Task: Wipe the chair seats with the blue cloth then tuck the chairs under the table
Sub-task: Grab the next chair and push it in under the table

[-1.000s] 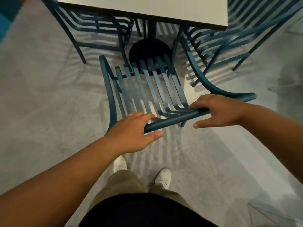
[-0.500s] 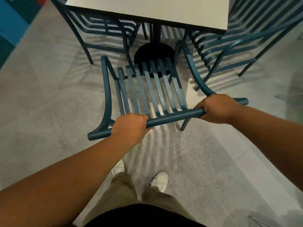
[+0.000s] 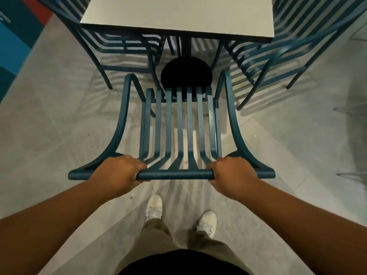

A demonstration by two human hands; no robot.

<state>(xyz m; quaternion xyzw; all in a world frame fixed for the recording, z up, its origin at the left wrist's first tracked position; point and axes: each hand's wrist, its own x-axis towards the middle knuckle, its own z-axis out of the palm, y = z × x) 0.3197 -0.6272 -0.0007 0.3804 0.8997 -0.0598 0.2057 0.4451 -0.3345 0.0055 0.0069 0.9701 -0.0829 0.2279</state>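
Note:
A teal slatted metal chair (image 3: 179, 126) stands right in front of me, its seat pointing at the white table (image 3: 178, 14). My left hand (image 3: 119, 173) grips the left part of its top back rail. My right hand (image 3: 233, 174) grips the right part of the same rail. The chair's front edge sits near the table's round black base (image 3: 185, 73), short of the tabletop edge. No blue cloth is in view.
Two more teal chairs flank the table, one at the left (image 3: 119, 48) and one at the right (image 3: 278, 50). My white shoes (image 3: 154, 207) stand on grey floor behind the chair. A blue and red wall (image 3: 17, 32) runs along the far left.
Both hands closed around the back rail. The chair has swung from an angled stance to face the table squarely, and it now looks closer to the table base.

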